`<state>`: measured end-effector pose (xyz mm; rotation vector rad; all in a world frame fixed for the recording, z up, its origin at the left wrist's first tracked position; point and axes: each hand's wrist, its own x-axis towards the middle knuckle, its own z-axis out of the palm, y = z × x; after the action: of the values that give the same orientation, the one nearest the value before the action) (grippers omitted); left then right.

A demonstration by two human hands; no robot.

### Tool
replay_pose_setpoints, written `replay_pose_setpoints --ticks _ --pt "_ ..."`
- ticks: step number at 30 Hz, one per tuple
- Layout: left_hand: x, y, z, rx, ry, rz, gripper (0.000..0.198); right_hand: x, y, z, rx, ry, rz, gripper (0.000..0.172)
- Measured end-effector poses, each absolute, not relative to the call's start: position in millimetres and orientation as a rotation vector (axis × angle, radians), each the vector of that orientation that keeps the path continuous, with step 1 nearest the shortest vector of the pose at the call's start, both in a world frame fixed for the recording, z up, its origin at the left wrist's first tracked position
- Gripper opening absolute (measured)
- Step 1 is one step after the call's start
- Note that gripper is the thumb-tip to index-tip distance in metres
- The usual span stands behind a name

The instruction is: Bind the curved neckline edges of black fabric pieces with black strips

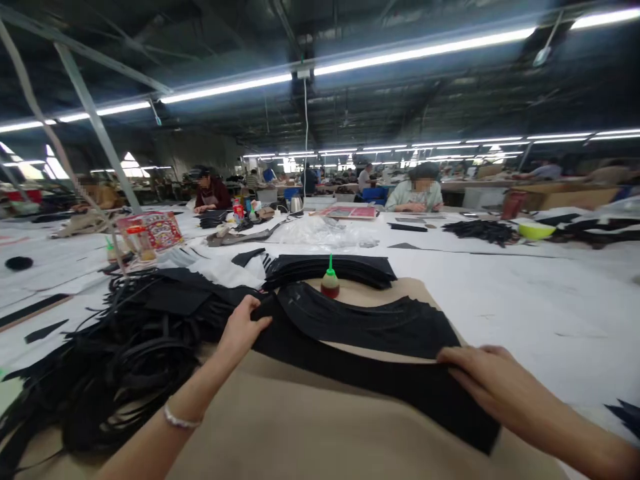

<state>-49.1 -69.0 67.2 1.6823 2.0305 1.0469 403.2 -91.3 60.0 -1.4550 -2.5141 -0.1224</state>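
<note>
Head view: a curved black strip (370,375) extends over a brown sheet (300,427), in front of a black panel (365,328), pinched at one end by the left grip (243,325) and near the other by the right grip (485,379), presumably so its limp span stays spread.

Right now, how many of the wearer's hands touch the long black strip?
2: the left hand at the left end of the black strip, the right hand near its right end. Both hands show.

Factory workshop; cut panels (360,375) at the fingers (453,357); workers (220,193) at tables (525,283) beyond them; tube lights (425,53) above
</note>
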Motion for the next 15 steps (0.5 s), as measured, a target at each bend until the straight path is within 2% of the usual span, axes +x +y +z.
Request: replay_pose_setpoints --ticks 3,7,10,13,15 --pt "-32.7 -25.6 62.4 1.696 2.159 1.035 0.037 387.4 -48.4 81.4 -1.552 -2.493 -0.221 0.031" --pt "2.6 -12.9 47.2 1.860 2.265 1.036 0.047 372.6 -18.5 78.7 -1.614 -2.377 -0.301 0.033" --pt "33.0 -29.8 26.8 2.171 1.985 0.969 0.042 373.1 -43.0 73.0 -1.694 -2.326 -0.283 0.032" --pt "43.3 -39.9 -5.5 2.521 1.539 0.773 0.031 383.0 -97.6 68.3 -1.767 -2.388 -0.199 0.020" --pt "38.9 -30.2 -31.4 2.643 1.503 0.770 0.032 399.8 -138.4 65.0 -1.870 -2.381 -0.167 0.016"
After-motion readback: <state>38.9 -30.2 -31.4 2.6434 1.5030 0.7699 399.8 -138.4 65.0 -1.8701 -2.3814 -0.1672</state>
